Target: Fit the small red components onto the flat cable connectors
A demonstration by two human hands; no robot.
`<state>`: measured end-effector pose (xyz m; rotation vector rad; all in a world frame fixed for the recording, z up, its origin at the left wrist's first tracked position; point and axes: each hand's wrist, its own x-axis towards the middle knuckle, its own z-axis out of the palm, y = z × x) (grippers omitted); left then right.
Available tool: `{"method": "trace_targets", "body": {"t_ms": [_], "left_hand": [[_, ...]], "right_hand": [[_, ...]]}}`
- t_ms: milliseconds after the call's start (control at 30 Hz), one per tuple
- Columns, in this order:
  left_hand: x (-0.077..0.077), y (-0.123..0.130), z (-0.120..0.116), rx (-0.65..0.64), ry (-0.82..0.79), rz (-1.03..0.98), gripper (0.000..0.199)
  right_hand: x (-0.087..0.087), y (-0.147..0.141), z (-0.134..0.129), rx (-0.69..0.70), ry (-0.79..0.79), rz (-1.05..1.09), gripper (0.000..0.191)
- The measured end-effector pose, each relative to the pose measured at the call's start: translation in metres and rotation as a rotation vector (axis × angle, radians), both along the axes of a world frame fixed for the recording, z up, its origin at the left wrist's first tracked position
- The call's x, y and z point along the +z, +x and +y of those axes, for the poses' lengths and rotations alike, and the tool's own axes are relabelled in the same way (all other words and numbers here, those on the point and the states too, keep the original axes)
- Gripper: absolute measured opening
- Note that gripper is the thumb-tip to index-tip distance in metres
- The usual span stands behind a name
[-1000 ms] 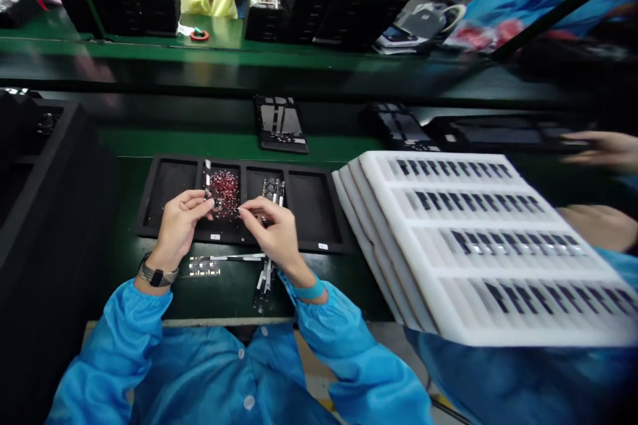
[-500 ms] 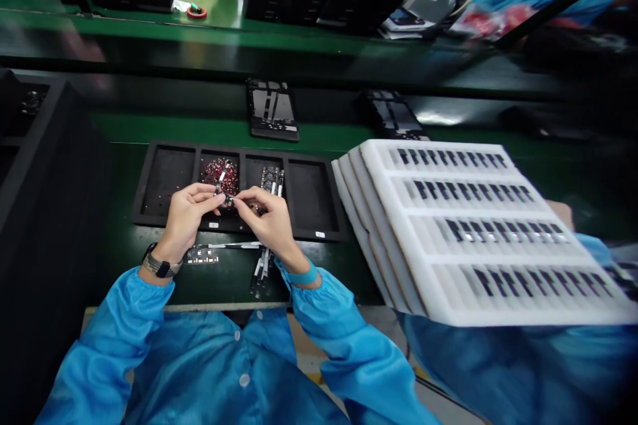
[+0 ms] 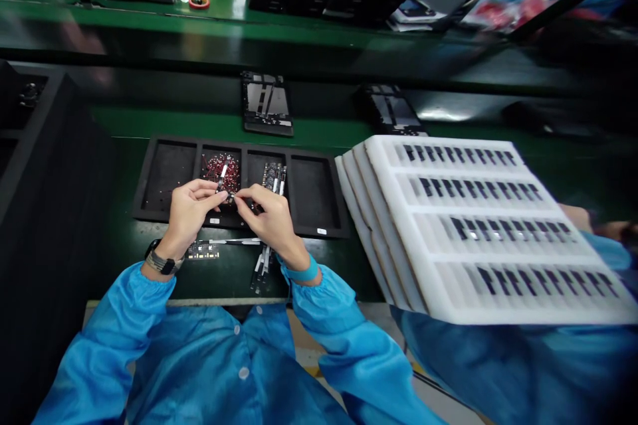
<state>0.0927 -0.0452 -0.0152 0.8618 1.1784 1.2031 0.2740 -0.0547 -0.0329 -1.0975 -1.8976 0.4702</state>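
Over the near edge of a black compartment tray (image 3: 314, 219), my left hand (image 3: 192, 207) pinches a small circuit board with a white-and-black flex strip (image 3: 222, 174) standing up from it. Thumb and forefinger of my right hand (image 3: 266, 209) are closed at the board's right end; whether they also hold a tiny part there is too small to tell. Behind the fingers, one compartment holds a heap of small red-wired components (image 3: 229, 166). Several boards with flex strips (image 3: 273, 176) lie in the compartment to its right. A flat circuit board panel (image 3: 203, 250) rests on the table below my hands.
At right, a stack of white foam trays (image 3: 428, 265) holds rows of dark parts. Loose flex strips (image 3: 260, 269) lie near the table edge. Two device housings (image 3: 268, 103) sit farther back. A black foam bin (image 3: 50, 139) stands at left. People sit across and at right.
My hands stay together at the same spot, with only small finger movement around the board. The whole view has shifted slightly.
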Motion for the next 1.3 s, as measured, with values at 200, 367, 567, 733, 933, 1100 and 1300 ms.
{"method": "trace_targets", "body": {"t_ms": [200,367,567,733,933,1100,1300], "left_hand": [[0.0,-0.003,0.0,-0.034,0.032,0.064,0.046],[0.005,-0.008,0.002,-0.149,-0.005,0.043,0.049],[0.008,-0.01,0.001,-0.206,-0.031,0.045,0.05],[0.008,-0.009,0.001,-0.227,-0.045,0.039,0.052],[0.007,-0.009,0.002,-0.209,-0.038,0.055,0.05],[0.012,-0.019,0.005,-0.087,0.119,0.006,0.04],[0.028,-0.046,0.01,-0.022,0.245,-0.066,0.039]], "right_hand": [[0.004,0.002,-0.001,-0.016,-0.249,0.12,0.016],[0.007,0.01,0.005,0.106,-0.558,0.347,0.023],[0.009,0.013,0.006,0.138,-0.638,0.375,0.031],[0.01,0.015,0.007,0.17,-0.64,0.355,0.036],[0.008,0.013,0.007,0.169,-0.64,0.349,0.032],[0.004,0.019,0.01,0.123,-0.591,0.308,0.032],[0.002,0.031,0.012,0.301,-0.726,0.397,0.04]]}}
